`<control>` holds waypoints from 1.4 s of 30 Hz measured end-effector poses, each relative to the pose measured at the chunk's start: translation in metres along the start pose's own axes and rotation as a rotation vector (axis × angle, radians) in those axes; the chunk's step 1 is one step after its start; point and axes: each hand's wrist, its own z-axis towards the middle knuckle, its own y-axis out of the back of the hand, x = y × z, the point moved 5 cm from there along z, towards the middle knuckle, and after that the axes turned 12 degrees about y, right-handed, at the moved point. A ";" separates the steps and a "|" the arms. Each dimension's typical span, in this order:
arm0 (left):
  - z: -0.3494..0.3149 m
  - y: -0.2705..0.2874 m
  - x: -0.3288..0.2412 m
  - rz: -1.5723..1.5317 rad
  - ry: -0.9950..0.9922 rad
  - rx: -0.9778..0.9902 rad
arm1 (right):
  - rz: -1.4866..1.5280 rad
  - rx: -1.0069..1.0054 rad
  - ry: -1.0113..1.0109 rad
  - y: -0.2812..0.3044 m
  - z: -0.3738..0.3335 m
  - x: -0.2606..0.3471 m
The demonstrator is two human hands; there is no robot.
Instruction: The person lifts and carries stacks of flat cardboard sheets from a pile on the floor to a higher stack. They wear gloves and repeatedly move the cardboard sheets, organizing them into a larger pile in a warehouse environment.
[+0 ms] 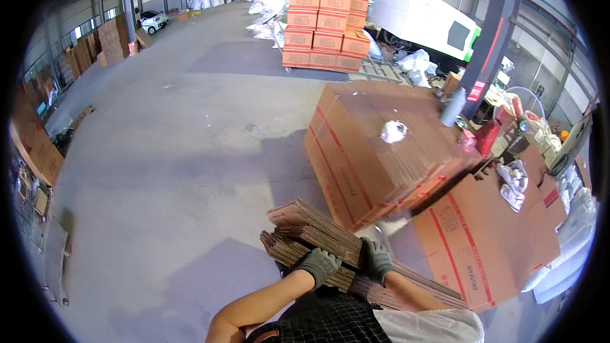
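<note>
Both my hands wear grey gloves and are on a bundle of flattened cardboard boxes [311, 228] in front of my body. My left hand [321, 265] curls its fingers over the layered edges. A little to its right, my right hand [377, 258] grips the same bundle, partly hidden behind the cardboard. The bundle lies slantwise, its far end toward the upper left, and its layers are uneven. Just beyond it stands a large stack of flat cardboard boxes [381, 152], with a crumpled white item [393, 131] on top.
At right, a printed cardboard sheet [470, 241] leans beside the stack, with a pale cloth [513, 185] on it. A steel column [492, 38] rises behind. Packed cartons [321, 19] stand on a cart farther off, near a white machine [422, 19]. Grey floor [159, 152] spreads left.
</note>
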 end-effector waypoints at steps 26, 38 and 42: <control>0.205 -0.021 0.733 0.096 -0.372 -0.005 | -0.017 -0.121 -0.433 -0.034 0.676 0.204; 0.515 0.003 0.986 0.158 -0.725 -0.137 | 0.034 -0.061 -0.817 -0.026 0.997 0.093; 0.597 0.036 1.040 0.168 -0.801 -0.037 | 0.050 -0.106 -0.881 -0.007 1.076 0.065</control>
